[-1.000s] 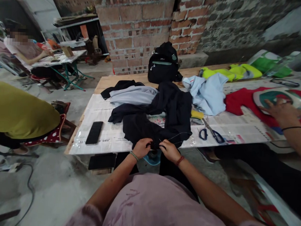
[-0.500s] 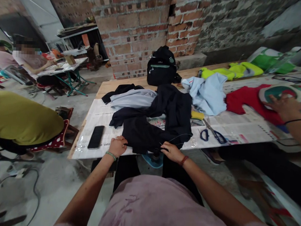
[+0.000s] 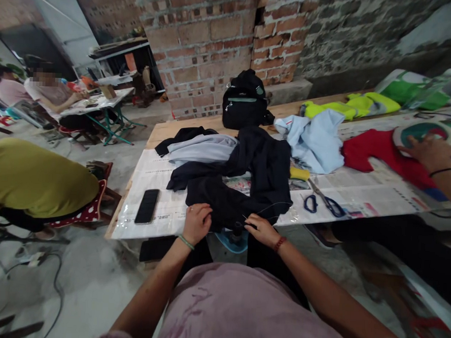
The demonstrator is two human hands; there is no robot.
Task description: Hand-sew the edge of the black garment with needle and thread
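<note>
Black cloth point(image 3: 217, 201), part of a dark garment, lies bunched at the table's front edge. My left hand point(image 3: 197, 224) is closed at its near left edge, thumb and fingers together on the fabric. My right hand point(image 3: 263, 231) pinches a sewing needle point(image 3: 245, 217), whose thin tip shows just above the fingers, at the cloth's near right side. A pale thread point(image 3: 272, 205) runs from there across the dark fabric to the right. Scissors point(image 3: 326, 199) with dark blue handles lie to the right, touching a yellow object point(image 3: 299, 173).
A phone point(image 3: 147, 206) lies left on the paper-covered table point(image 3: 130, 185). Grey cloth point(image 3: 204, 147), a black backpack point(image 3: 244, 101), light blue cloth point(image 3: 317, 142) and red cloth point(image 3: 370, 149) surround the work. A co-worker's hand point(image 3: 429, 149) is at right; a person in yellow-green point(image 3: 40, 182) sits left.
My left hand has moved right along the cloth's near edge, closer to my right hand. My right hand stays at the cloth with the needle. The view has shifted slightly.
</note>
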